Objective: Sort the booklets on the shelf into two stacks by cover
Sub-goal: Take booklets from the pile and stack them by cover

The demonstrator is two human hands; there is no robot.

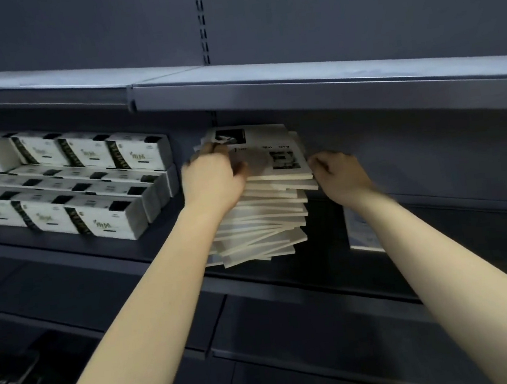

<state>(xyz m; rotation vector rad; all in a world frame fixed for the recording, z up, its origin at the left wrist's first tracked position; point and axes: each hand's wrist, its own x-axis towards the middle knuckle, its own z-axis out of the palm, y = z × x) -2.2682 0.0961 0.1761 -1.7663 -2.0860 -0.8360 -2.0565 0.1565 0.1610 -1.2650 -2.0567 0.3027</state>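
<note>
Head view: skewed stack [265, 222] on shelf [324, 266], booklets judged thin, stiff, slippery, best taken by edges; top booklet [276, 157] is pinched at its left corner by left grip [212, 177], right grip [338, 172] curled at right edge, hold unclear.

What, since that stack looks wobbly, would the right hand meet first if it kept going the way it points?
Probably the right edge of the stack of booklets, near its top. The right hand, fingers curled, is nearly there; whether it touches is unclear.

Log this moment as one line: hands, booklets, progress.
left hand: grips top booklet | right hand: curled at stack right edge, grip unclear | stack: single, uneven, on shelf | second stack: none seen
</note>
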